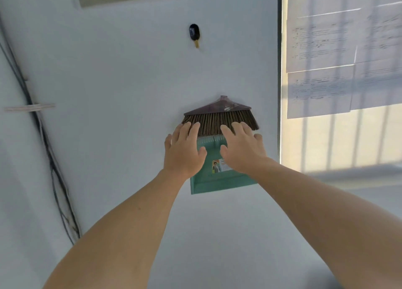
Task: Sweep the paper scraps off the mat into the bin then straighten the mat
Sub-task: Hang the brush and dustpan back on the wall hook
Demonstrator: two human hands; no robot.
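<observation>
Broom head (pixel 219 120): brown bristles under a translucent purple-brown plastic cap, against a pale surface, its bristle tips overlapping the top edge of a teal plastic dustpan (pixel 217 183). Dustpan: flat against the same surface, printed label (pixel 219 165) on its face. Left hand (pixel 183 150): open, fingers spread, fingertips over the bristles, palm at the dustpan's left side, grasping nothing. Right hand (pixel 242 148): open likewise, fingertips on the bristles, palm over the dustpan's upper right. Black hook (pixel 194 32) well above the broom. Printed paper sheets (pixel 319 49) on the window to the right. Dark cables (pixel 43 136) along the left.
</observation>
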